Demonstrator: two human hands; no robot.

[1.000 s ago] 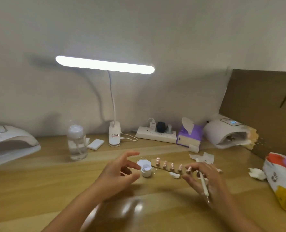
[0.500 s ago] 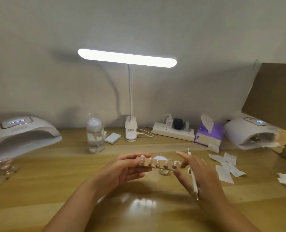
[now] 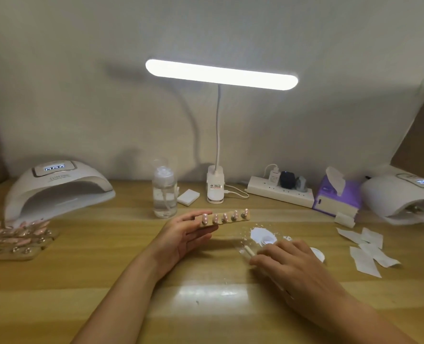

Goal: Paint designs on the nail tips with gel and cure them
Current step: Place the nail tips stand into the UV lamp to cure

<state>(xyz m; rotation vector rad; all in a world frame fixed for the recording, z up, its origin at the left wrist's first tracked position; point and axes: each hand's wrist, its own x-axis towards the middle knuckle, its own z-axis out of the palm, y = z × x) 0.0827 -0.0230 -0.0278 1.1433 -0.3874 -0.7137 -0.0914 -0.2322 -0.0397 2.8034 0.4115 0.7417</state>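
Note:
My left hand [image 3: 183, 235] holds a wooden strip [image 3: 227, 218] by its left end, lifted above the table. Several pink nail tips with white dots stand in a row on it. My right hand [image 3: 293, 265] rests low on the table, fingers curled over a thin white brush [image 3: 247, 250] whose tip pokes out to the left. Just beyond it sits a small white gel pot [image 3: 264, 237], with its lid [image 3: 317, 254] half hidden behind my knuckles. A white curing lamp [image 3: 56, 187] stands open at the left.
Boards of finished pink tips [image 3: 14, 238] lie front left. A clear pump bottle [image 3: 164, 192], desk lamp base [image 3: 215, 187], power strip [image 3: 280, 192] and purple tissue box [image 3: 337, 198] line the back. A second curing lamp [image 3: 402, 194] and cut paper wipes [image 3: 367, 252] lie right.
The view swung left, bringing the left curing lamp and tip boards into sight. My right hand let go of the strip and dropped to the table with the brush; my left hand alone holds the strip.

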